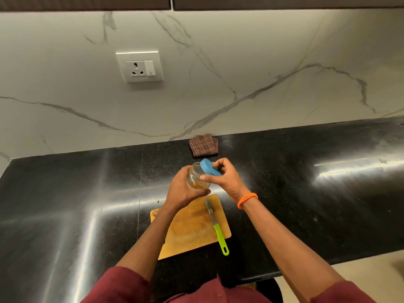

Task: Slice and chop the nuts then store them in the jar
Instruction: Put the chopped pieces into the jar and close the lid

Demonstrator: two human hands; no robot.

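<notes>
A small clear glass jar [196, 177] with chopped nut pieces at its bottom is held above the counter, gripped around its body by my left hand [182, 189]. My right hand [226, 178] grips a blue lid [208, 168], tilted against the jar's mouth. Below the hands lies a wooden cutting board [190, 228] with faint crumbs on it. A knife with a green handle [216, 226] rests on the board's right side, blade pointing away from me.
A folded brown checked cloth [203, 145] lies at the back of the black counter [306, 204] by the marble wall. A wall socket [140, 66] sits above. A small crumb [157, 201] lies left of the board. The counter's front edge runs at lower right.
</notes>
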